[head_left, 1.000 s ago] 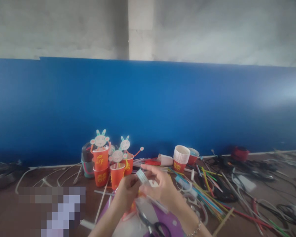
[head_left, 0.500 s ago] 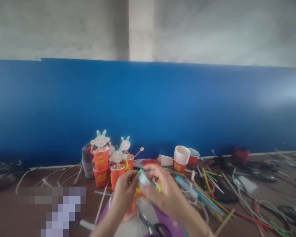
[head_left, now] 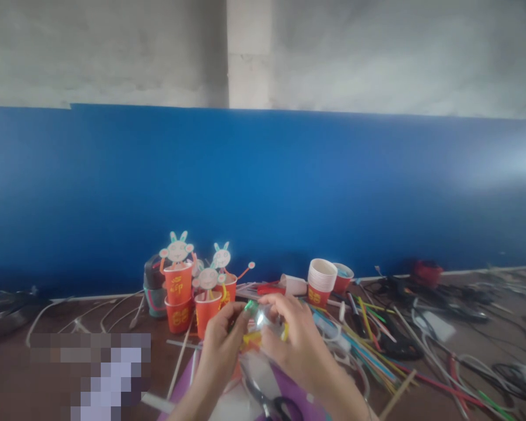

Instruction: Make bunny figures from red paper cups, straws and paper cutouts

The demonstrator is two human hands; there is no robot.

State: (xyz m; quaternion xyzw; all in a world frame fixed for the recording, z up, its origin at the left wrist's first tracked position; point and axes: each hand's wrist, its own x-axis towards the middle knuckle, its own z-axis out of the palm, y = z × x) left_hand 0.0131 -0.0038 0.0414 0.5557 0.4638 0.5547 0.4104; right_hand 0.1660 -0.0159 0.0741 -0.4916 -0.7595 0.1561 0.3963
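My left hand (head_left: 221,342) is closed, its thumb and fingers pinching a small green piece (head_left: 251,306). Close on its right, my right hand (head_left: 291,333) has its fingers curled round a clear, shiny plastic thing (head_left: 262,318), too blurred to name. A yellow piece (head_left: 251,339) shows between and below the hands. Under them lie black-handled scissors (head_left: 267,400) on a purple and white surface (head_left: 284,380). Left of my hands stand red paper cups (head_left: 178,283) holding paper rabbit figures (head_left: 177,250).
A stack of paper cups (head_left: 322,278) stands behind my right hand. To the right lie colourful straws or sticks (head_left: 377,362), cables (head_left: 456,374) and a white piece (head_left: 438,326). A dark bottle (head_left: 155,286) is behind the cups. The blue panel (head_left: 263,187) closes off the back.
The clear plastic between my hands has turned and now shows a bright glint. My right fingers have shifted slightly around it; both hands stay in nearly the same place.
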